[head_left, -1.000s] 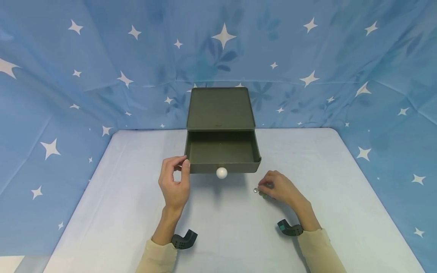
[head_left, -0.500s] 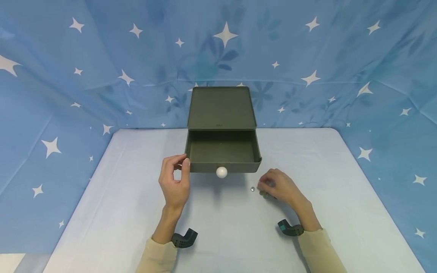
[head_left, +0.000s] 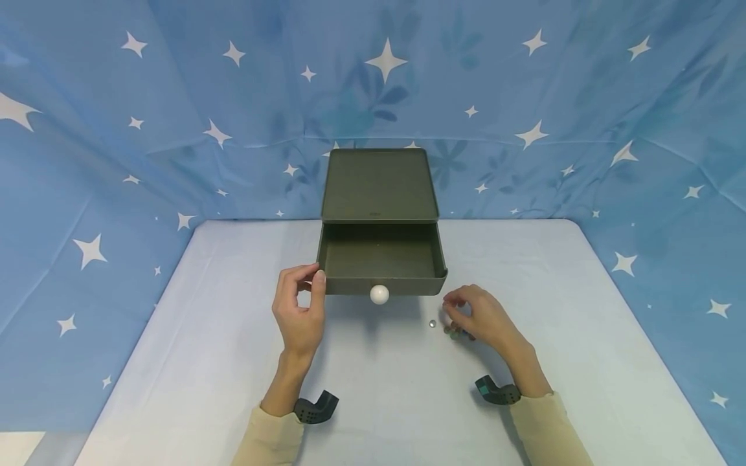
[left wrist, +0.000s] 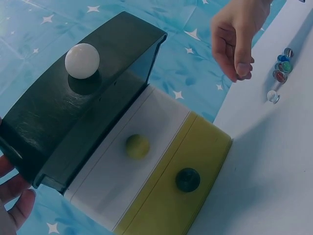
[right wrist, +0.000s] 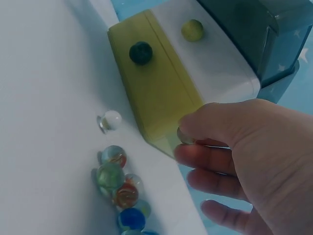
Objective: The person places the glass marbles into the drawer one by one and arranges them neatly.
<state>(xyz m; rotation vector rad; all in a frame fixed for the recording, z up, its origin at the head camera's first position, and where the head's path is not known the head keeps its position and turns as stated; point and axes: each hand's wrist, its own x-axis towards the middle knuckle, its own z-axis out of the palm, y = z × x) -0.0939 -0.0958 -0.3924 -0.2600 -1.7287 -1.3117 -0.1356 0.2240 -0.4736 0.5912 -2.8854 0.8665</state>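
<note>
A small three-drawer chest stands on the table; its dark green top drawer (head_left: 384, 287) is pulled out, with a bare floor inside. My left hand (head_left: 299, 317) holds that drawer at its left front corner, thumb at the front and fingers along the side. In the right wrist view, my right hand (right wrist: 259, 152) pinches a clear glass marble (right wrist: 185, 137) between thumb and index finger, above the table. Below that hand lies a cluster of several coloured marbles, among them a green marble (right wrist: 110, 176) and a blue marble (right wrist: 131, 219). One clear marble (right wrist: 111, 120) lies apart, closer to the chest.
Beneath the pulled-out drawer are a white drawer (left wrist: 107, 181) with a yellow knob (left wrist: 138, 146) and a yellow drawer (left wrist: 156, 210) with a dark green knob (left wrist: 188, 179). A white knob (head_left: 379, 294) sticks out from the top drawer. Behind the white table (head_left: 245, 246) hangs a starry blue cloth (head_left: 262, 97).
My right hand has lifted slightly away from the marble cluster, uncovering more of it. The lone clear marble has shifted a little left. My left hand keeps its hold on the drawer.
</note>
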